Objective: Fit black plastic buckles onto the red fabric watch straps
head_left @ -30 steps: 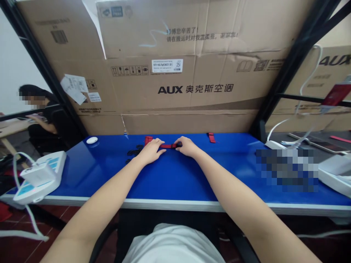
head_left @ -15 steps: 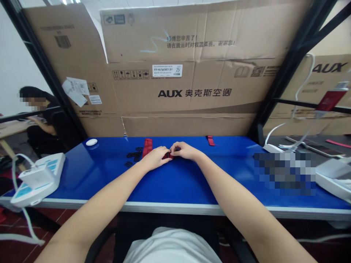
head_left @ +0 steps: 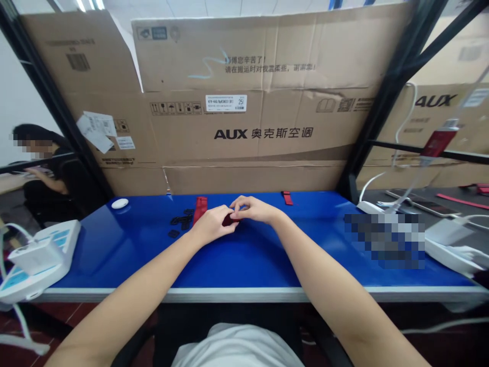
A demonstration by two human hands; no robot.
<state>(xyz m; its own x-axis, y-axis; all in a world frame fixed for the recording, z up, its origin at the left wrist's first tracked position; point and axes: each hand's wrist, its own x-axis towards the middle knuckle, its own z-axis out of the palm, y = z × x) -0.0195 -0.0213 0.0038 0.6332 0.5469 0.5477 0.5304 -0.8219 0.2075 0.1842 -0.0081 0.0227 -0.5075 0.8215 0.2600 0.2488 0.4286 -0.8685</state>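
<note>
Both hands meet over the blue table (head_left: pixel 244 260), closed on a short piece of red webbing strap (head_left: pixel 228 220). My left hand (head_left: pixel 212 224) grips it from the left, thumb toward me. From the right, my right hand (head_left: pixel 252 209) pinches its other end with bent fingers. Much of the strap is hidden by the fingers, and I cannot make out whether a buckle is on it. Just left of my left hand lie red straps (head_left: pixel 200 209) and several black plastic buckles (head_left: pixel 182 220). Farther right, near the back edge, lies a short red strap with a black end (head_left: pixel 287 198).
A large cardboard panel (head_left: pixel 267 153) stands behind the table between black metal posts. White power strips (head_left: pixel 69 244) with cables sit at the left, others at right. A round white object (head_left: pixel 119 204) lies back left. A person (head_left: pixel 46 163) sits beyond the left post.
The view has shifted slightly to the right. My hands stay together on the red strap; its visible part between the fingers has turned, and the dark piece seen there earlier is now hidden.
</note>
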